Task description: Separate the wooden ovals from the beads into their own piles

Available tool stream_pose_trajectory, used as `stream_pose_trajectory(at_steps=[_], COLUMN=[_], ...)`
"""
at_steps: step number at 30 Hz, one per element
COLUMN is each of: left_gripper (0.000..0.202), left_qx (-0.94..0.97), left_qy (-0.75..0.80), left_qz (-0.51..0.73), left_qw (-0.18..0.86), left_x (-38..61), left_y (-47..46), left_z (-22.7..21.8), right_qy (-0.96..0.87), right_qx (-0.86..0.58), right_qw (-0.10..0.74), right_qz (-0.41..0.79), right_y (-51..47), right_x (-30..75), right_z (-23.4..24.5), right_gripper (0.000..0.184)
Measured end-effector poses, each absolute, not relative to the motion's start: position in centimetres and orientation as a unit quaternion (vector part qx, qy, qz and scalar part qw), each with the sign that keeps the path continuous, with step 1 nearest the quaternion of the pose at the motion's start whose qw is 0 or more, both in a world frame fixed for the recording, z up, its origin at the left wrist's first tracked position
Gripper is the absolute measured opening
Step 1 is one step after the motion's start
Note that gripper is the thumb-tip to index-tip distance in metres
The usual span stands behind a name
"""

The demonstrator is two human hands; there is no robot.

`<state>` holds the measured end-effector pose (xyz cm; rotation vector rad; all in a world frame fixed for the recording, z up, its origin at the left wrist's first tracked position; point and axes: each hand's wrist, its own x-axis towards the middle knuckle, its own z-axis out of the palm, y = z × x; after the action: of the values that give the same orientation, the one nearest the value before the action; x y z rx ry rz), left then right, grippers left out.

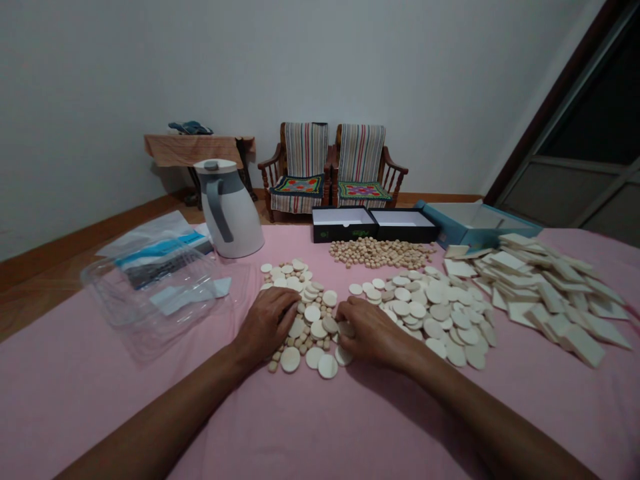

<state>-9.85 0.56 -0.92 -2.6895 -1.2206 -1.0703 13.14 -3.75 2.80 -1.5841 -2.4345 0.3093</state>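
Left hand [267, 321], right hand [373, 333], wooden discs [313, 313]

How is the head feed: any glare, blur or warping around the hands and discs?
Head view: dim, even light, soft shadows under the left hand and right hand; the pale round wooden discs between them look sharp; faint sheen on the clear plastic tub; wide-angle bending toward the edges, dark door frame leaning.

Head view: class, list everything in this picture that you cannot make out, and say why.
Left hand and right hand, head view: grip unclear; curled fingers cover the discs beneath.
Black boxes: green print too small.
Blue box: contents hidden by its wall and the squares.
Bundle on the far table: too small.
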Motion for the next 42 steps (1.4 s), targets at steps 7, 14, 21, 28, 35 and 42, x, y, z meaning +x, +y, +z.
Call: stream_pose_trajectory(at_steps=[7, 14, 21, 28, 35, 42], left_gripper=[0.019, 0.019, 0.018, 0.018, 0.018, 0.017], left_qx=[-0.858, -0.856, -0.854, -0.854, -0.857, -0.861], left_qy=[-0.388, -0.390, -0.389, -0.389, -0.380, -0.366], left_qz=[-0.337, -0.340, -0.345, -0.347, -0.349, -0.352], left_qw=[0.003, 0.004, 0.009, 0.009, 0.016, 0.032], left_x=[-9.8, -9.9, -9.8, -9.9, -10.0, -10.0], left_y=[0.6, 0.8, 0.6, 0.7, 0.8, 0.9], left_z=[-0.9, -1.1, -1.1, -1.0, -1.1, -1.2], right_qy=[-0.705, -0.798, -0.851, -0.835, -0.725, -0.648], right_qx=[-0.698, -0.581, -0.500, -0.517, -0.682, -0.746], right_qw=[0.078, 0.162, 0.131, 0.153, 0.096, 0.059], right_qz=[-0.094, 0.007, 0.097, 0.110, -0.034, -0.140], right_y=[-1.7, -2.1, -4.0, -3.5, -1.1, -0.4], right_x=[18.2, 16.7, 12.5, 13.0, 18.4, 20.8], right_z=[5.8, 4.8, 2.9, 2.6, 5.0, 5.5], right_gripper=[0.017, 0.019, 0.018, 0.018, 0.019, 0.023])
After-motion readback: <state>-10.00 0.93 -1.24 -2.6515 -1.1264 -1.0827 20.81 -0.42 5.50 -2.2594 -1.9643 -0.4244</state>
